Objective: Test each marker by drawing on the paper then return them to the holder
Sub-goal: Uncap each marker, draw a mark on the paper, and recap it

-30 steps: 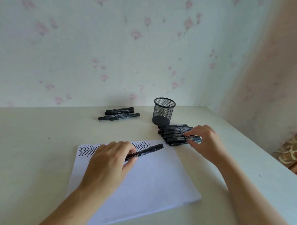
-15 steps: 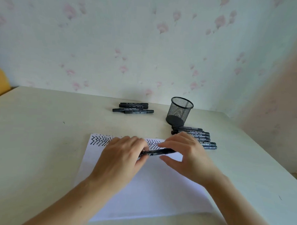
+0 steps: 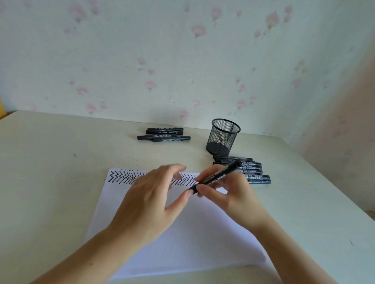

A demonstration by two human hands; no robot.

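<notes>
Table [image 3: 53, 179] carries paper [image 3: 189, 237] with zigzags along its 12 o'clock edge. Mesh holder [image 3: 224, 136] upright at 1 o'clock of the paper. Left hand [image 3: 150, 202] loose, fingers spread, thumb tip touching marker [image 3: 215, 176]. Right hand [image 3: 229, 192] pinches that marker, tilted above the paper.

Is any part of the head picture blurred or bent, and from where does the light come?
Head view: the left hand shows motion blur at its fingertips; the marker in the right hand stays readable. The wide lens bends the table edges. Light is soft and even, with faint shadows only; its source is unclear.
</notes>
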